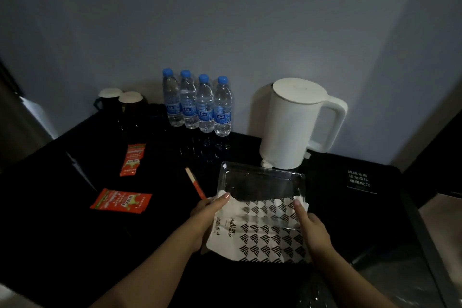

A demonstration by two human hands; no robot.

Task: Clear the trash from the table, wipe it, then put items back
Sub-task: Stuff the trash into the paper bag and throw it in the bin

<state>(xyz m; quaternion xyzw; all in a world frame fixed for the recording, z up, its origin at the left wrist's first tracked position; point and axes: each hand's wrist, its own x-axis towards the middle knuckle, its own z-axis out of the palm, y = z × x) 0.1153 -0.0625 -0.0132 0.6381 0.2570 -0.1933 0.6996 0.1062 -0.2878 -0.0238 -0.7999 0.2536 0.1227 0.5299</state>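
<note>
Dim light, detail poor. L hand grips the left edge of the bakery bag, thumb on top, fingers hidden underneath. R hand holds the right edge the same way, its fingers also hidden. Clear plastic container lies over the bag's far half, above the table; can't tell if it touches the top. Two red sauce packets lie well left, print unreadable. Red-sleeved stick lies just beside the L hand, near end hidden. At the rear: four water bottles, white kettle, two cups. Placard at right, illegible.
</note>
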